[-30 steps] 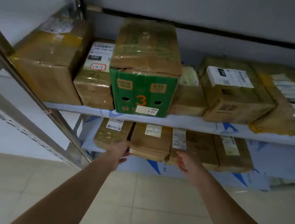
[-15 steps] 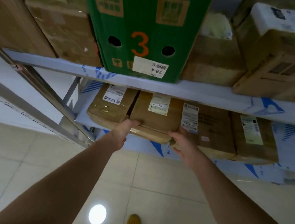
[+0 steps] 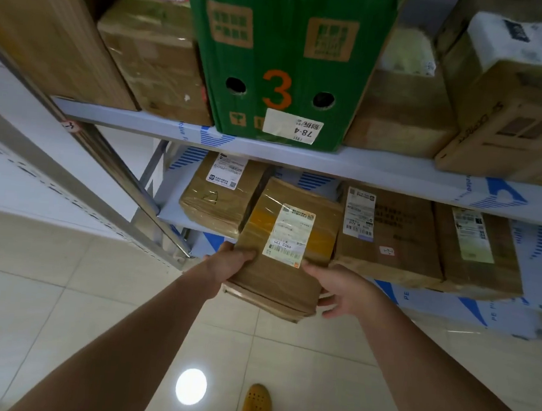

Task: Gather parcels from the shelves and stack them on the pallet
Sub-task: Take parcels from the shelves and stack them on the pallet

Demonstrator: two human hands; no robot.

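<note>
A flat brown parcel (image 3: 282, 265) with a white label and yellow tape sticks half out over the front edge of the lower shelf (image 3: 171, 209), tilted towards me. My left hand (image 3: 230, 262) grips its left front corner, thumb on top. My right hand (image 3: 342, 292) holds its right front corner, thumb on top and fingers curled under. Three more flat brown parcels lie on the same shelf: one to the left (image 3: 221, 194) and two to the right (image 3: 388, 235), (image 3: 481, 253). No pallet is in view.
The upper shelf (image 3: 397, 173) carries a green box marked 3 (image 3: 285, 59) and several brown boxes (image 3: 157, 61). A slanted metal shelf post (image 3: 112, 171) runs down at the left. Below are beige floor tiles and my yellow shoe (image 3: 255, 407).
Both hands have closed on the middle parcel's front corners and drawn it forward off the lower shelf. The camera has come closer and lower.
</note>
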